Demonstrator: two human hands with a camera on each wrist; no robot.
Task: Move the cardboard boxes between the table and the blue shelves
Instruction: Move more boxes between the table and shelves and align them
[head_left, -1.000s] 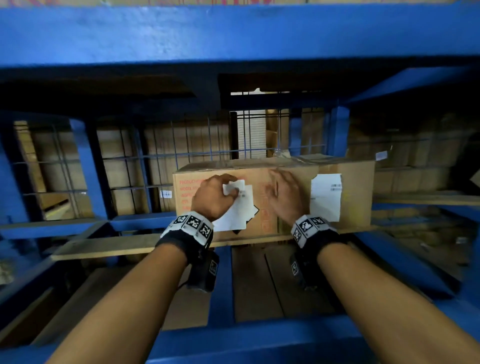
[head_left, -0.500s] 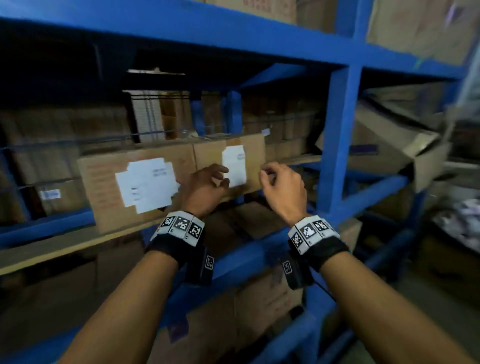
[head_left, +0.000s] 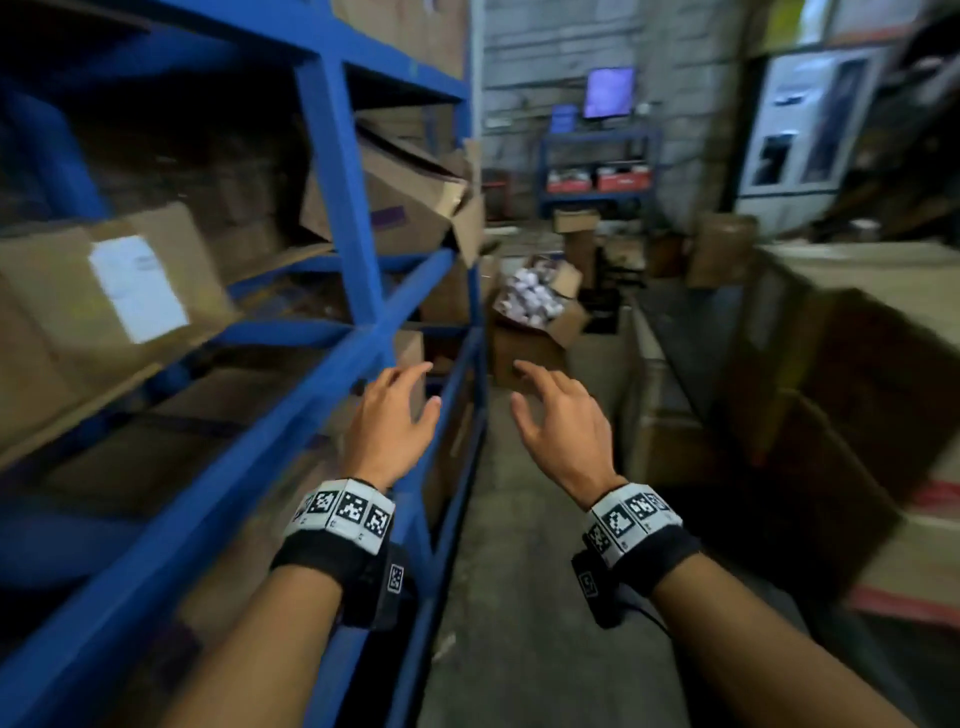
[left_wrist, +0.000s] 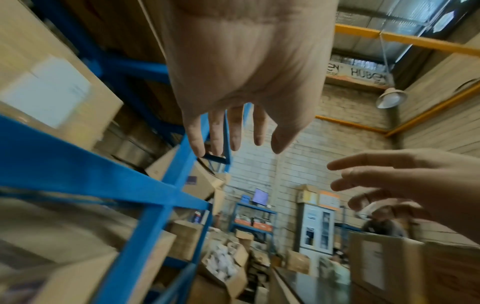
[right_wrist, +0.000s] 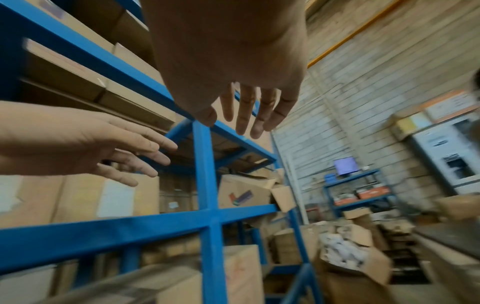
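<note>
The blue shelves (head_left: 337, 171) run along my left. A cardboard box with a white label (head_left: 130, 280) sits on a middle shelf, behind my hands and untouched; it also shows in the left wrist view (left_wrist: 46, 92) and the right wrist view (right_wrist: 114, 197). My left hand (head_left: 400, 410) hovers in front of the shelf frame with fingers spread and holds nothing. My right hand (head_left: 550, 410) hangs over the aisle, fingers spread and empty too. Large cardboard boxes (head_left: 852, 374) stand on the table (head_left: 675, 332) to my right.
A narrow concrete aisle (head_left: 519, 597) runs ahead between the shelves and the table. An open box of white items (head_left: 535, 306) blocks its far end, with more boxes behind. A torn box (head_left: 410, 208) juts out of the shelf. A person (left_wrist: 381, 224) stands beyond the table.
Both hands have let go of the labelled box on the shelf and pulled back into the aisle. My view has swung right, from the shelf front to the aisle and table.
</note>
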